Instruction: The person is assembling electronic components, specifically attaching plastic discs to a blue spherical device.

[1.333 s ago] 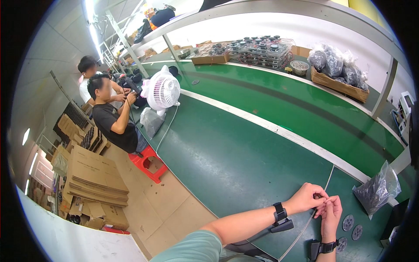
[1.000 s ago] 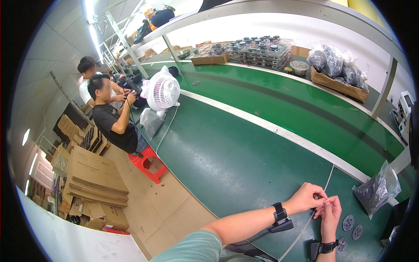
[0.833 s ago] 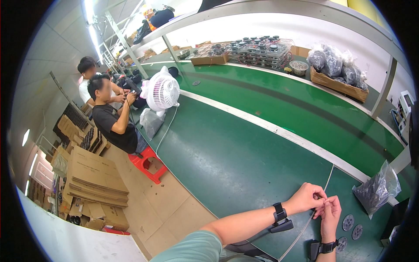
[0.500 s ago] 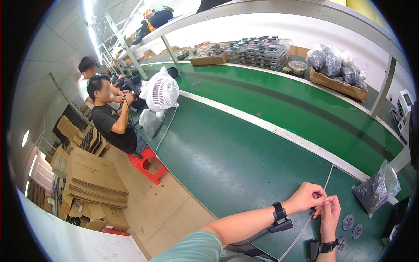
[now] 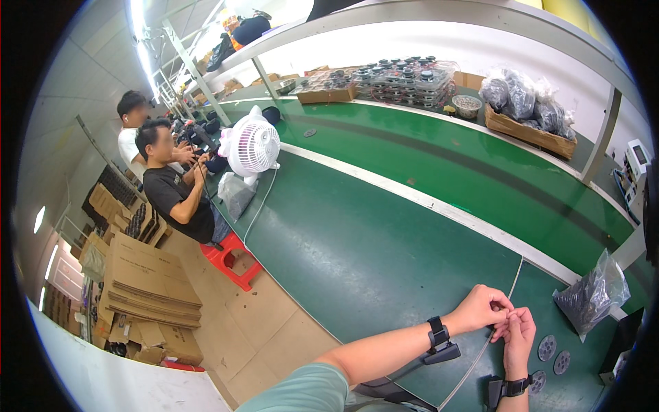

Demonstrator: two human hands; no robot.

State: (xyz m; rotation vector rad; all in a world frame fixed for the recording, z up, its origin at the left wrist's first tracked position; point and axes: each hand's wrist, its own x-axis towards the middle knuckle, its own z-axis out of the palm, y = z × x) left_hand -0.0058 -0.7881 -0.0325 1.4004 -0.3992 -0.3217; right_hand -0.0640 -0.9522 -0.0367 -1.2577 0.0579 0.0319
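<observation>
Over the dark green tabletop (image 5: 384, 268) at the lower right, my two hands meet fingertip to fingertip. My left hand (image 5: 482, 307) is closed in a pinch, its thumb and fingers against those of my right hand (image 5: 519, 332). The right hand is pinched too. Whatever lies between the fingertips is hidden or too small to name. Just right of my right wrist lie a grey round disc with holes (image 5: 547, 348), a second disc (image 5: 561, 362) and a third disc (image 5: 537, 382). A clear plastic bag of small dark parts (image 5: 594, 296) stands farther right.
A green conveyor belt (image 5: 412, 158) runs beyond a pale rail. Past it are stacked clear trays of parts (image 5: 405, 82) and a carton of bagged parts (image 5: 532, 130). A white fan (image 5: 254, 145) stands at the far left, near a seated person (image 5: 180, 189) and another person behind.
My hands keep nearly the same pinched pose and place. At the far left, the two people have shifted their heads and arms slightly.
</observation>
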